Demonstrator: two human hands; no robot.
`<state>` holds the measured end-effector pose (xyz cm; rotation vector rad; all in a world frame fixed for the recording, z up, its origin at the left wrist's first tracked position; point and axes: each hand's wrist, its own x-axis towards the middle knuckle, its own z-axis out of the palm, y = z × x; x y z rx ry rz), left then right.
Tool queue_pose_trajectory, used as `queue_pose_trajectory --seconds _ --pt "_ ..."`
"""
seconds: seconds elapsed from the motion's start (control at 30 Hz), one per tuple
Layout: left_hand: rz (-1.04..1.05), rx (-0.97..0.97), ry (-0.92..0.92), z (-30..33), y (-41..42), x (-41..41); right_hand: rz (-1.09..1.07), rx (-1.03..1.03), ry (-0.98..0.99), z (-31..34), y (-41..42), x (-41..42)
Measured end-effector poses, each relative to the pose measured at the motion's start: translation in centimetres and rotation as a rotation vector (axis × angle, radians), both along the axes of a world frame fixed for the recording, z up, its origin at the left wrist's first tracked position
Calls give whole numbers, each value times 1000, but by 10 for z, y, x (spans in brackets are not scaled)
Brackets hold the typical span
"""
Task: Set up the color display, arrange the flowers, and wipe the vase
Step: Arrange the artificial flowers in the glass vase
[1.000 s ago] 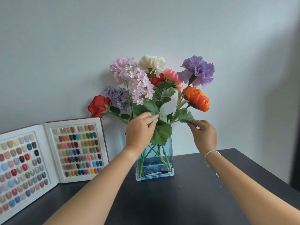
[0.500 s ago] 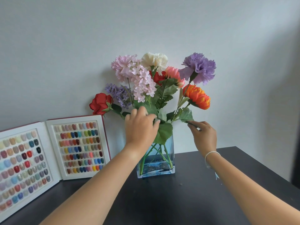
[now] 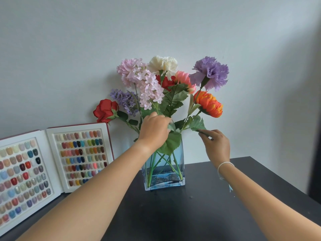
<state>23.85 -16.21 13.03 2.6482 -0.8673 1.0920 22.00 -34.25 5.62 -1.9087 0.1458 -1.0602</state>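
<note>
A blue glass vase [image 3: 178,173] stands on the black table [image 3: 199,214] against the wall, filled with artificial flowers. Among them are a red rose [image 3: 105,110], a pink lilac spray [image 3: 147,86], a cream carnation [image 3: 163,64], a purple carnation [image 3: 211,73] and an orange bloom [image 3: 209,104]. My left hand [image 3: 153,130] is curled around the stems just above the vase mouth. My right hand [image 3: 215,145] pinches the tip of a green leaf [image 3: 196,123] on the orange bloom's stem. The nail colour display [image 3: 52,164] stands open at the left.
The pale wall is right behind the vase and the display. The table's right edge runs diagonally at the right, with a dark vertical surface beyond it. A white bracelet circles my right wrist.
My left hand has risen slightly and closed in around the stems. My right hand keeps its pinch on the leaf, almost unmoved. The flowers sit a touch more upright.
</note>
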Motion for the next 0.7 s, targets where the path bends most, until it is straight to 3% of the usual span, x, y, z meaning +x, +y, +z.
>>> queue_pose_trajectory --seconds 0.37,0.57,0.7 --pt "-139 -175 43 -7 9 -7 -15 -54 -41 -6 1 0" --pt "-295 93 -213 -12 20 -12 9 45 -49 -6 2 1" --pt "-263 107 -202 -23 28 -10 33 66 -13 -9 3 1"
